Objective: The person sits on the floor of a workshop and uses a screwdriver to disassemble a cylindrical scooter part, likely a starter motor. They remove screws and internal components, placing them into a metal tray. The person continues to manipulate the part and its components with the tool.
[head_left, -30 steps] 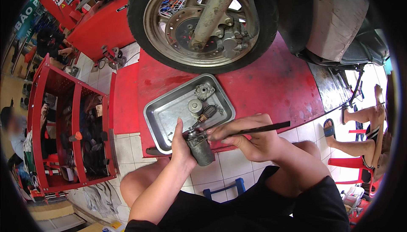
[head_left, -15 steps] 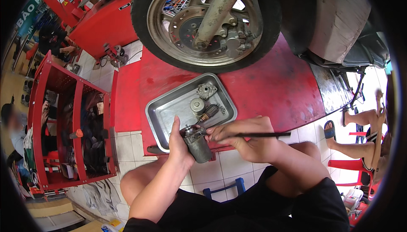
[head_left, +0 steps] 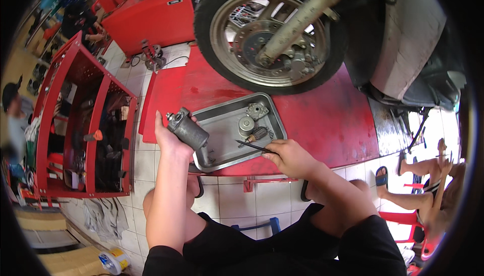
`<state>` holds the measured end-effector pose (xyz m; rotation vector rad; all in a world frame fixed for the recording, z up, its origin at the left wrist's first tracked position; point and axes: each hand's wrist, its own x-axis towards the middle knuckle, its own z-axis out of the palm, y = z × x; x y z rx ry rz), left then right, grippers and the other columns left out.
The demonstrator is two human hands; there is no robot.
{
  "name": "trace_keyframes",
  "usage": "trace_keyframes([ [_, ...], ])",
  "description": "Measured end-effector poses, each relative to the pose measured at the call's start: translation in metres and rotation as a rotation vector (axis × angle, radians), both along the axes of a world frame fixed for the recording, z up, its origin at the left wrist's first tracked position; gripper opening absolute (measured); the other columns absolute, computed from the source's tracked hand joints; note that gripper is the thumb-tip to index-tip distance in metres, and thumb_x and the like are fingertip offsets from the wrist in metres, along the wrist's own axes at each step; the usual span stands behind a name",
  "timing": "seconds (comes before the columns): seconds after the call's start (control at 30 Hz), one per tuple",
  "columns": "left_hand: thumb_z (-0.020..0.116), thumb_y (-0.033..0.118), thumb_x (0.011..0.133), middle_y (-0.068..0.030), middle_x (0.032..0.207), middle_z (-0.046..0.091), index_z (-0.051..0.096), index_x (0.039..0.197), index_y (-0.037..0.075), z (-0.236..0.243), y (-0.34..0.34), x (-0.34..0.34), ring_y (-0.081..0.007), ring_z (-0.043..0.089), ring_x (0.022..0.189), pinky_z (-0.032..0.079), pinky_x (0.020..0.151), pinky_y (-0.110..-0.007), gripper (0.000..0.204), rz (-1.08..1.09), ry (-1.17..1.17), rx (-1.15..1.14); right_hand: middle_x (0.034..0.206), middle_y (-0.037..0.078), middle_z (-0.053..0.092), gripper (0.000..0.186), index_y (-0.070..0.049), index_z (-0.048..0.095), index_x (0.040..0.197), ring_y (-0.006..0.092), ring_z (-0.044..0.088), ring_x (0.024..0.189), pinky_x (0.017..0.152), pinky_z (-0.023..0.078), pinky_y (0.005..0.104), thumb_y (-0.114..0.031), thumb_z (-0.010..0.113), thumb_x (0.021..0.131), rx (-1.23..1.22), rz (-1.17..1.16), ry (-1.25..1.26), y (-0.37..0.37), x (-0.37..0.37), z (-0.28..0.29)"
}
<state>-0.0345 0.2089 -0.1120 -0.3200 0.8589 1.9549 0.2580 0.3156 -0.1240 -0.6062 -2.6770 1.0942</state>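
My left hand (head_left: pixel 172 141) grips a grey cylindrical motor body (head_left: pixel 191 132), held tilted over the left side of a steel tray (head_left: pixel 210 110). In my right hand (head_left: pixel 286 155) is a slim black tool (head_left: pixel 252 145), its pointed end over the tray beside loose parts. The tray holds a silver cap (head_left: pixel 246 124), a flanged metal cover (head_left: pixel 257 110), a dark wound rotor (head_left: pixel 259 134) and small bits.
A scooter front wheel (head_left: pixel 209 39) stands behind the tray on the red platform (head_left: pixel 327 130). A red tool cart (head_left: pixel 79 49) is left, with people (head_left: pixel 17 108) beyond it. A seated person's bare leg (head_left: pixel 406 198) is right; a blue stool (head_left: pixel 257 228) is between my knees.
My left hand has moved the motor body left and up. My right hand has drawn away from it, lower-ended tool now angled over the tray. The view has also shifted.
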Motion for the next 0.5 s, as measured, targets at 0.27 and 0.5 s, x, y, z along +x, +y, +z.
trace_keyframes([
  [0.27,0.037,0.072,0.095,-0.0163,0.084,0.067,0.062,0.101,-0.003,0.001,0.004,-0.001,-0.0305,0.064,0.073,0.055,0.070,-0.044,0.078,0.065,-0.174,0.072,0.090,0.024,0.067,0.030,0.002,0.065,0.089,0.0431,0.065,0.086,0.079,0.053,0.0492,-0.028,0.068,0.089,0.247,0.053,-0.123,-0.020,-0.040,-0.058],
  [0.5,0.045,0.079,0.089,-0.0139,0.078,0.068,0.063,0.091,0.003,0.001,0.019,0.003,-0.0289,0.066,0.067,0.055,0.064,-0.044,0.078,0.077,-0.234,0.136,0.090,0.020,0.071,0.029,-0.003,0.071,0.098,0.0392,0.069,0.084,0.078,0.055,0.0457,-0.029,0.073,0.085,0.243,-0.008,-0.199,-0.036,-0.077,-0.066],
])
